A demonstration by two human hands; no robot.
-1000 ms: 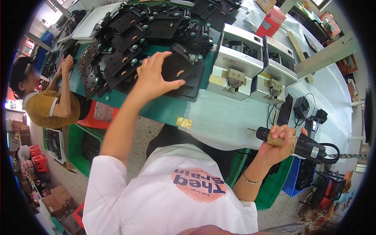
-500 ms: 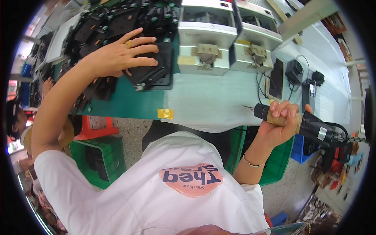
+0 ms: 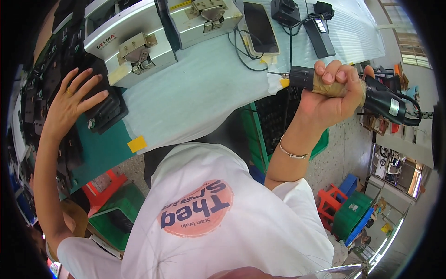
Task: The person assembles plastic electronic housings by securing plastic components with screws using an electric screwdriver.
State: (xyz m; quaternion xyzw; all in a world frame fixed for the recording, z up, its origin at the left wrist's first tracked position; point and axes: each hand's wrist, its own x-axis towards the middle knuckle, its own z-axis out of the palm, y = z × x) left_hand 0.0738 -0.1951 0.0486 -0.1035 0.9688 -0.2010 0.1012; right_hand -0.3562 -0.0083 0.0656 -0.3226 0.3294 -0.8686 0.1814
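Observation:
My left hand lies with its fingers spread over a flat black part at the table's left, beside a heap of similar black parts. A ring is on one finger. In my right hand is a black electric screwdriver, its grip wrapped in tan tape. My fingers wrap round that grip. Its thin bit points left, over the table's front edge and touching no part that I can make out. A cable hangs from its back end.
Two metal fixtures with latches stand at the back left. Farther right lie a phone, a looped cable and black power adapters. Below the table edge are green crates and a red stool.
The view has swung right, so the table and fixtures appear farther left and tilted. My left hand stays on the black part, and my right keeps holding the screwdriver.

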